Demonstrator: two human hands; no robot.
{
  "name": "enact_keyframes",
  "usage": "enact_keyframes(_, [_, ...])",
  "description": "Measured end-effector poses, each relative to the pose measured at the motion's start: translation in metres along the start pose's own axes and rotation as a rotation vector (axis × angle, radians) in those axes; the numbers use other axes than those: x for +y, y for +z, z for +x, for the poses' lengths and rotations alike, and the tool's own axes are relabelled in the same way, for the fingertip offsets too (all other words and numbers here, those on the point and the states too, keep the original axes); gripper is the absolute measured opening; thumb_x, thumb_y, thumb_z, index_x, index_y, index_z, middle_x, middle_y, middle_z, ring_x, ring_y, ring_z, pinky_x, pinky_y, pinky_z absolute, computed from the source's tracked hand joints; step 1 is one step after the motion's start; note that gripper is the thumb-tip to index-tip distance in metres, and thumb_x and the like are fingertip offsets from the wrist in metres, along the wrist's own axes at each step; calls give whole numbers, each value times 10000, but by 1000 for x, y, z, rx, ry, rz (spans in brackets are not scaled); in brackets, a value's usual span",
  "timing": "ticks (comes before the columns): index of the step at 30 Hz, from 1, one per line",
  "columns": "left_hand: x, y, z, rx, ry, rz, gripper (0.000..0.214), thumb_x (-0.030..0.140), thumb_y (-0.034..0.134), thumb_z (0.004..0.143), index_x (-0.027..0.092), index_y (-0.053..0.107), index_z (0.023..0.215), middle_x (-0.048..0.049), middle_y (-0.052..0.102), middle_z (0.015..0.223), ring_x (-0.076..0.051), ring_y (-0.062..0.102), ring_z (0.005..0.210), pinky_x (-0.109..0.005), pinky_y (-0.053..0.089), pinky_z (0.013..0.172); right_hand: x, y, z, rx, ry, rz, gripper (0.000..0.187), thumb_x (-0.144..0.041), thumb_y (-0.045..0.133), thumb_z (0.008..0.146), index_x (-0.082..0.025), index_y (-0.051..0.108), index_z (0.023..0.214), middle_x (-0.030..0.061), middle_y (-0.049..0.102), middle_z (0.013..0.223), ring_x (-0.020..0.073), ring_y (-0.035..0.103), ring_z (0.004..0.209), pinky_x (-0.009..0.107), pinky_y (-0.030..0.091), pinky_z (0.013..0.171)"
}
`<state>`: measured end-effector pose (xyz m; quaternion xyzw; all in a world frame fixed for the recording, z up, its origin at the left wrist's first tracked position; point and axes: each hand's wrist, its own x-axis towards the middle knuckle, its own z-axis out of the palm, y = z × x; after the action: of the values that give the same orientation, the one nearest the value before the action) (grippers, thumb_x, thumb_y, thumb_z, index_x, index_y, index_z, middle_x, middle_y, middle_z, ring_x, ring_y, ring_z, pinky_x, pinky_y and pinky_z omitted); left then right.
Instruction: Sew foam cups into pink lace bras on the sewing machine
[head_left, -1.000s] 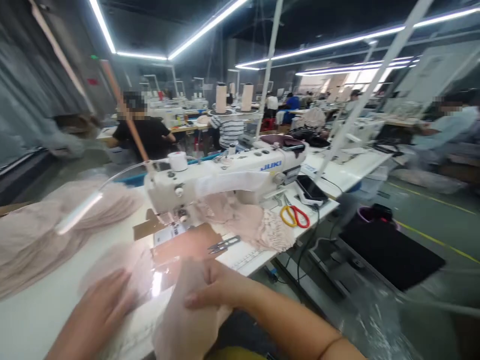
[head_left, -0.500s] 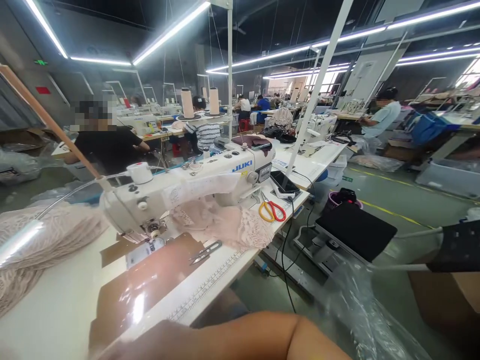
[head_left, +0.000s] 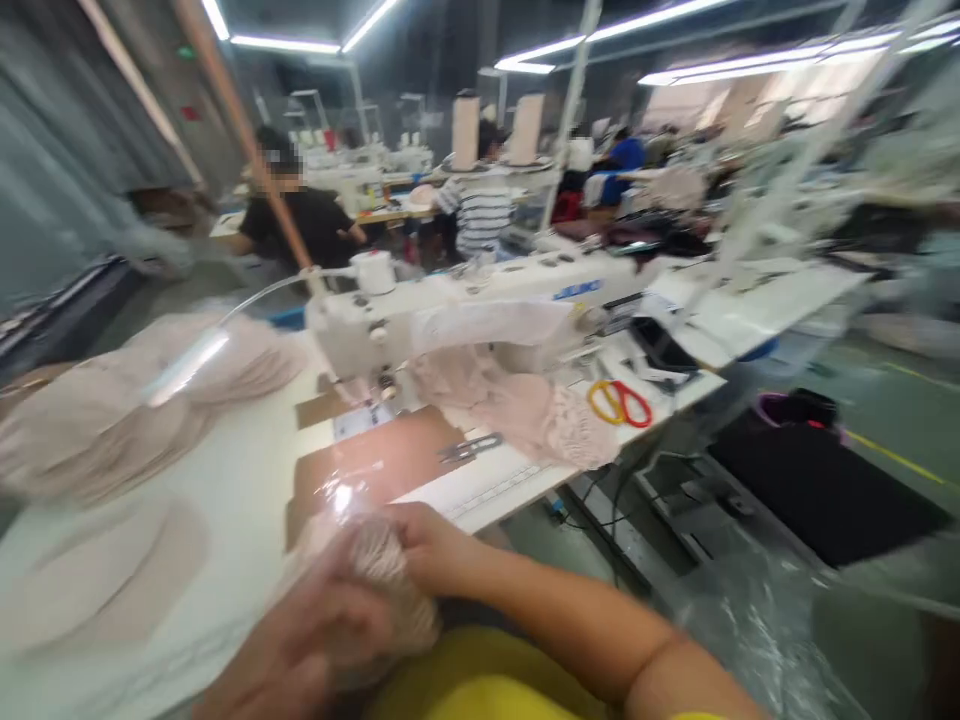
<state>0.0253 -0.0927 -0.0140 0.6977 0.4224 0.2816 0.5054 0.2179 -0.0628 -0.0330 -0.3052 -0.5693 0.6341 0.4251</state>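
Observation:
In the head view a crumpled piece of pale pink lace fabric (head_left: 379, 553) is bunched between both hands, low in front of my body at the table's front edge. My right hand (head_left: 429, 545) is closed on its upper right side. My left hand (head_left: 322, 615), smeared by motion, has its fingers curled round the left side. Just beyond stands a white sewing machine (head_left: 480, 285). Another pale pink lace piece (head_left: 525, 405) lies under its arm. Thread snips (head_left: 470, 447) rest on the brown sheet and table, near scissors (head_left: 621, 402) with yellow and red handles.
A pile of pale pink pieces (head_left: 150, 400) fills the table's left, with flat round pieces (head_left: 97, 580) nearer me. A phone (head_left: 661, 343) lies right of the machine. A black padded stool (head_left: 825, 490) and clear plastic (head_left: 750, 620) are at the right. Co-workers sit beyond.
The view has swung left and down, so the machine appears further right. Both hands are now in front of me, holding lace fabric; earlier only a forearm showed at the bottom.

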Motion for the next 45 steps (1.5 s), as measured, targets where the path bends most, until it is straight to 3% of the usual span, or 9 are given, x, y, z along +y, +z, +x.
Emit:
enact_keyframes(3, [4,2,3,-276,5,-404,944,660,585,758,295,123,1497,-105,619,1039,-210,624,769,-394,495,764,4,-2,-5,-72,165,250,243,-354,706,706,-142,658,815,-14,626,704,114,548,638,247,435,639])
enact_keyframes(8, [-12,-14,17,141,-6,-402,857,462,714,738,287,281,1457,-91,545,1179,-178,564,914,-292,476,801,5,-12,-8,-37,203,295,283,-374,772,661,-152,682,813,9,649,714,145,587,672,275,466,637])
enact_keyframes(15, [-24,-15,18,-177,-159,-577,724,316,724,721,163,440,1369,-122,604,1192,-290,567,1100,-366,465,918,4,-11,-5,168,155,255,349,-351,810,617,-200,516,729,-58,526,627,90,473,556,214,420,532])
enact_keyframes(19, [-21,-11,15,-73,-170,-576,604,226,690,753,181,481,1319,-98,626,1168,-241,597,1054,-279,489,843,8,-13,-2,360,69,147,416,-404,801,616,-220,450,744,-81,410,605,78,374,525,189,354,487])
enact_keyframes(23, [-18,-8,12,16,-151,-582,541,216,692,762,177,516,1273,-98,638,1145,-226,608,1027,-268,495,827,12,-15,-1,366,23,76,369,-475,722,706,-231,542,916,-37,503,711,119,465,633,232,406,594])
enact_keyframes(28, [-18,-1,9,150,-160,-661,444,284,720,753,152,577,1152,-90,680,1023,-224,646,916,-326,517,813,14,-20,-7,292,69,-62,454,-561,417,900,-194,623,733,4,490,639,140,438,599,262,393,584])
enact_keyframes(32, [-18,9,12,282,-187,-760,422,316,723,751,146,587,1113,-88,691,994,-230,646,912,-326,522,787,4,-16,-10,177,20,-167,336,-507,583,822,-186,627,732,24,552,742,165,489,697,280,418,662])
enact_keyframes(38, [-11,29,16,296,-213,-1088,616,580,535,840,145,515,1276,-138,625,1185,-268,585,1091,-377,475,932,-3,-7,-8,327,29,-108,299,-419,662,777,-177,562,632,-21,459,620,115,397,589,240,350,540])
enact_keyframes(45, [-9,51,14,203,-291,-1054,534,60,685,620,173,636,1140,-58,698,928,-230,644,878,-335,504,786,4,-3,-4,303,31,82,247,-351,728,732,-178,590,622,-18,525,630,113,453,596,246,393,566])
